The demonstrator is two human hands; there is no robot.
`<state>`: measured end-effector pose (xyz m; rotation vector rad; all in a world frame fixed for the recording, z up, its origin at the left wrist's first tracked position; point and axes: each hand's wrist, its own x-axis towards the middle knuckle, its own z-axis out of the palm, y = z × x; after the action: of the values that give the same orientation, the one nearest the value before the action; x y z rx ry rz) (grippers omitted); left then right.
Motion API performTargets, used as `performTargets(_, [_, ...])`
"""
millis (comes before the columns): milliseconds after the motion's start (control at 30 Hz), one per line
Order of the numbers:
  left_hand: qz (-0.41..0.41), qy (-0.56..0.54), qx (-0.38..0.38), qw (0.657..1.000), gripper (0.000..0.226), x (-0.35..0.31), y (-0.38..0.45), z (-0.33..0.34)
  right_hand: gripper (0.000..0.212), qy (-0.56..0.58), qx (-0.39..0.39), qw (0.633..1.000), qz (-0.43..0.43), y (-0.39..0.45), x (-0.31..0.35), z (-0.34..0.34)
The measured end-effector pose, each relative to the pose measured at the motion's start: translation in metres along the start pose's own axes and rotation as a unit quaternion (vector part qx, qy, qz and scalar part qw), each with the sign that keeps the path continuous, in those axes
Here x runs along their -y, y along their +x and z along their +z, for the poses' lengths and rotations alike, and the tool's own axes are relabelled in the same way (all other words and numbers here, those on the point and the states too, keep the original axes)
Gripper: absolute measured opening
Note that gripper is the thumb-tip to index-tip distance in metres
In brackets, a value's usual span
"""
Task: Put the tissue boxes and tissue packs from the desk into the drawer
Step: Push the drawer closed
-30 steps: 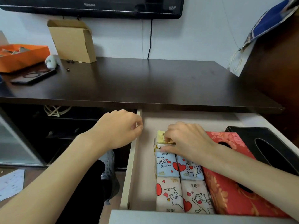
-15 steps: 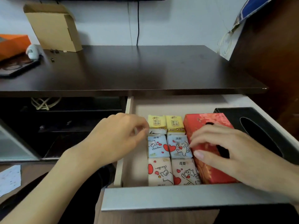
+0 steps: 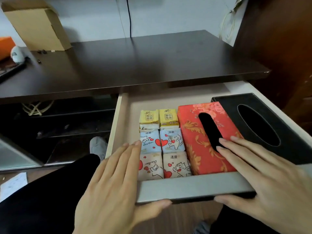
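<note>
Both hands are spread flat and hold nothing. The left hand (image 3: 116,179) lies over the drawer's near left corner, thumb along the lower edge of the grey drawer front (image 3: 194,184). The right hand (image 3: 263,179) lies over the near right part, fingertips (image 3: 222,141) on the red tissue box (image 3: 194,132), thumb under the front edge.

The drawer (image 3: 125,115) stands open. Inside, six tissue packs form two columns: two cream cartoon packs (image 3: 175,166) nearest, two blue cartoon packs (image 3: 170,141) behind, two yellow packs (image 3: 158,119) farthest. The red tissue box lies just right of the packs; the black tissue box (image 3: 270,115) lies beside it.

Beyond, the dark desk (image 3: 152,61) carries a cardboard box (image 3: 38,26) at far left.
</note>
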<state>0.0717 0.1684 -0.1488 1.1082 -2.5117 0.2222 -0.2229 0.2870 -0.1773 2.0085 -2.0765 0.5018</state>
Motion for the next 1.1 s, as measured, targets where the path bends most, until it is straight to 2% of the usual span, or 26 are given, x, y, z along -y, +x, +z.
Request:
performTargets(67, [0.004,0.010,0.017,1.000,0.107,0.003,0.007,0.009,0.092,-0.001,-0.009,0.999,-0.034,0.015,0.016,-0.014])
performTargets(133, [0.002,0.009,0.012,1.000,0.104,0.010,0.020,0.018,0.092,-0.055,-0.004,0.998,-0.038,0.046,0.007,-0.008])
performTargets(200, [-0.011,0.012,0.015,1.000,0.102,0.015,0.036,0.026,0.091,-0.039,0.008,0.999,-0.028,0.055,0.000,0.003])
performTargets(267, [-0.014,0.024,0.002,1.000,0.098,0.022,0.055,0.033,0.090,-0.055,-0.036,0.997,-0.040,0.074,-0.007,0.015])
performTargets(333, [-0.021,0.034,-0.013,0.999,0.092,0.030,0.074,0.042,0.087,-0.045,-0.045,0.997,-0.043,0.095,-0.016,0.023])
performTargets(467, [-0.028,0.046,-0.033,0.998,0.079,0.043,0.104,0.059,0.068,-0.019,-0.108,0.992,-0.060,0.120,-0.030,0.044])
performTargets(567, [-0.070,0.014,-0.068,0.995,0.063,0.038,0.105,0.071,0.052,0.015,-0.172,0.984,-0.042,0.117,-0.033,0.066])
performTargets(633, [-0.098,-0.020,-0.094,0.991,0.055,0.030,0.091,0.081,0.055,0.045,-0.189,0.981,-0.026,0.102,-0.035,0.080])
performTargets(733, [-0.119,-0.089,-0.118,0.982,0.070,0.021,0.059,0.098,0.064,0.115,-0.199,0.973,0.002,0.072,-0.043,0.098])
performTargets(867, [-0.198,-0.193,-0.158,0.948,0.071,0.005,0.026,0.112,0.073,0.190,-0.211,0.947,0.150,0.039,-0.062,0.112])
performTargets(967, [-0.246,-0.233,-0.133,0.932,0.076,-0.008,0.025,0.124,0.084,0.217,-0.194,0.932,0.217,0.041,-0.066,0.118])
performTargets(1100, [-0.236,-0.206,-0.085,0.946,0.087,-0.015,0.040,0.138,0.093,0.175,-0.187,0.939,0.228,0.056,-0.060,0.130])
